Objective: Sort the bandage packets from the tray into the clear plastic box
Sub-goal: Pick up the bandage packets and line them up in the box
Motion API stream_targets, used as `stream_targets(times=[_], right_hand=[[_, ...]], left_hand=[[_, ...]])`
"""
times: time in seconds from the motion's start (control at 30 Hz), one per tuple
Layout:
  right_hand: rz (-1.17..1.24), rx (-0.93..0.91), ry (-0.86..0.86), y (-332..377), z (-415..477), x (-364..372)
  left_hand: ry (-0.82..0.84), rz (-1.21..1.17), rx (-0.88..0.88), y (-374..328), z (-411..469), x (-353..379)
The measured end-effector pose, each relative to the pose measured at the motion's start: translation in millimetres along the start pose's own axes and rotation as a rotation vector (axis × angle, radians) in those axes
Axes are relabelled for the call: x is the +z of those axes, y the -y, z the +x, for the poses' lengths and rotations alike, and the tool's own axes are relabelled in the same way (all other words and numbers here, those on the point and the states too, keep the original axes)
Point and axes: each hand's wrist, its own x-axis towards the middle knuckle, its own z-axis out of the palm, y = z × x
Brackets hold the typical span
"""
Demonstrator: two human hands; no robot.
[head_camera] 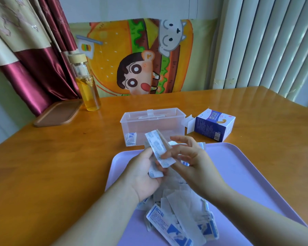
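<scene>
Bandage packets [157, 145] are in both our hands, above the far part of the purple tray [247, 171]. They make a small bundle, white with blue print, that stands tilted with its top end in front of the clear box [151, 121]. Our left hand [142, 173] grips the bundle from the left side, the thumb on the front and the fingers curled behind, and one more packet sticks out low from this hand. Our right hand [192, 162] pinches the lower end of the front packet between thumb and first finger, while its other fingers are spread and stretched toward the box. Under our wrists a loose pile [183, 206] of the same packets lies on the tray, overlapping; some show the blue print and some the plain white back. The clear box stands on the wooden table [43, 166] just beyond the far edge of the tray, and in its near left corner a few sorted packets [131, 139] stand on end against the wall. To the right of it, near but apart, a blue and white carton [213, 126] lies with its flaps open toward the clear box. At the far left of the table we see a glass bottle [86, 82] with yellow liquid, and just beside it a flat brown dish [58, 112]. Behind the table hangs a cartoon cloth [140, 55], with a curtain [25, 41] at the left and blinds [265, 41] at the right
</scene>
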Motion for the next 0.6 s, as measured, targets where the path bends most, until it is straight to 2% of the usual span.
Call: stream_targets(times=[0.13, 0.33, 0.5, 0.6], right_hand=[[0.002, 0.068, 0.013, 2.9, 2.8, 1.8], [-0.153, -0.016, 0.079, 4.3, 3.0, 0.4], [-0.181, -0.004, -0.075, -4.0, 3.2, -17.5], [-0.369, -0.047, -0.116, -8.3, 2.9, -28.2]], left_hand=[[-0.048, -0.068, -0.003, 0.0, 4.5, -2.8], [-0.124, 0.063, 0.062, 4.6, -1.5, 1.8], [-0.203, -0.118, 0.126, 0.7, -4.6, -7.9], [-0.210, -0.184, 0.123, 0.5, -2.8, -19.7]])
